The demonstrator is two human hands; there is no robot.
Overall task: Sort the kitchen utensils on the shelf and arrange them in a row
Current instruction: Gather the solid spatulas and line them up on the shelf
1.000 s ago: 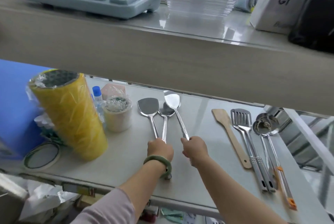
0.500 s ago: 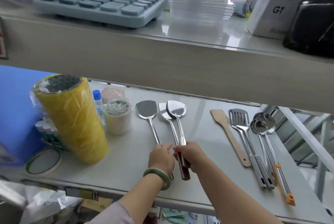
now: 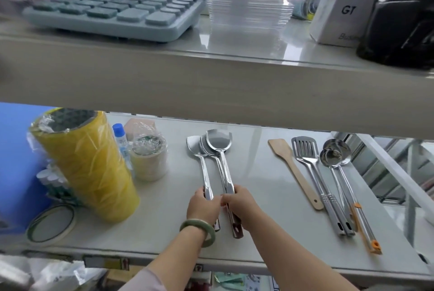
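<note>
Three steel turners (image 3: 212, 144) lie bunched together mid-shelf, blades overlapping and pointing away. My left hand (image 3: 203, 205), with a green bangle on its wrist, grips the handle of the leftmost turner. My right hand (image 3: 239, 204) holds the handles of the other two, dark handle ends sticking out below it. The two hands touch. To the right lie a wooden spatula (image 3: 293, 171), a slotted steel turner (image 3: 314, 173) and two steel ladles (image 3: 335, 157), one with an orange-tipped handle.
The grey shelf (image 3: 258, 232) also carries a yellow wrapped roll (image 3: 87, 168), a blue-capped bottle (image 3: 121, 140), a wrapped tape stack (image 3: 150, 157) and a tape ring (image 3: 51, 225) at left. An upper shelf holds a calculator (image 3: 122, 4), clear containers and a white box.
The three turners, spread apart a second ago, have been drawn together into one bunch. Both hands have closed in until they touch. The view has shifted slightly.
</note>
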